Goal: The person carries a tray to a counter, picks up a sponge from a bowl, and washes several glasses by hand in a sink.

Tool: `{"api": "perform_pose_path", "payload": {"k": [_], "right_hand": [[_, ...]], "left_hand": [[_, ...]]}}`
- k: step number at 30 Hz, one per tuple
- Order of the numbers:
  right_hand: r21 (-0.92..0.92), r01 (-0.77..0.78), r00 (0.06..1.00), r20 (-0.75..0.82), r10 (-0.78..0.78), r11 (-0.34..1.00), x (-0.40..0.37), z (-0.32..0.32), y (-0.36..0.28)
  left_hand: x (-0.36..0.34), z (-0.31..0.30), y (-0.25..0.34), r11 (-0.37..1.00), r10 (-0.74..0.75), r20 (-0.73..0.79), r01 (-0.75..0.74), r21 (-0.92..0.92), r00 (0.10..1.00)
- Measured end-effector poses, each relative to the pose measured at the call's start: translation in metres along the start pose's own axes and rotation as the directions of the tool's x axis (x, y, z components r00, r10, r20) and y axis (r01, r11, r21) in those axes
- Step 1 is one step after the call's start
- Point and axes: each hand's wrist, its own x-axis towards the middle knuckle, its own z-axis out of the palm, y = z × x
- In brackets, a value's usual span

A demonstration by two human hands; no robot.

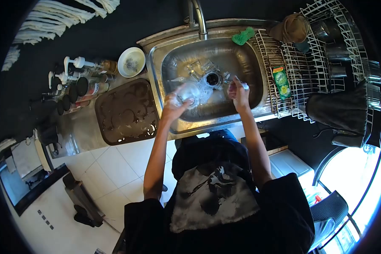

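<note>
Steel sink [246, 63] sits in a wet tabletop [78, 132]. Over the basin, near its front rim, the left hand [172, 106] is clamped around a clear glass [189, 92]. The glass looks light, slippery and breakable, best gripped around its body. The right hand [240, 94] is raised beside it, apart; whether it grips anything I cannot tell.

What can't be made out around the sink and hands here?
All in the head view:
Right hand: whatever it holds is too small and hidden in its grip.
Glass in left hand: clear, blurred against the sink; inside unreadable.
Dish rack: far end lost in the dark lens edge.
Pump bottles: labels too small.
</note>
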Motion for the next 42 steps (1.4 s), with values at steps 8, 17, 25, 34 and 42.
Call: {"api": "perform_pose_path", "payload": {"k": [8, 17, 25, 34, 42], "right_hand": [[-0.188, -0.147, 0.989, -0.060, 0.138, 0.971, 0.008, -0.042, 0.002], [-0.784, 0.006, 0.968, -0.150, -0.199, 0.620, 0.044, -0.085, 0.034], [-0.997, -0.055, 0.998, -0.053, -0.047, -0.052, 0.050, -0.074, 0.047], [-0.999, 0.020, 1.000, 0.018, 0.023, -0.047, 0.037, -0.056, 0.054], [-0.799, 0.369, 0.928, 0.346, -0.139, 0.474, -0.027, 0.002, 0.015]], "left_hand": [[0.090, 0.011, -0.051, 0.952, -0.027, -0.007, 0.028, 0.304, 1.000], [0.105, 0.050, -0.067, 0.753, -0.264, 0.120, 0.126, 0.646, 0.957], [0.116, 0.066, -0.080, 0.736, -0.324, 0.151, 0.149, 0.660, 0.934], [0.104, 0.083, -0.093, 0.723, -0.267, 0.131, 0.109, 0.682, 0.955], [0.033, 0.083, -0.017, 0.977, 0.212, -0.314, -0.187, 0.106, 0.925]]}}
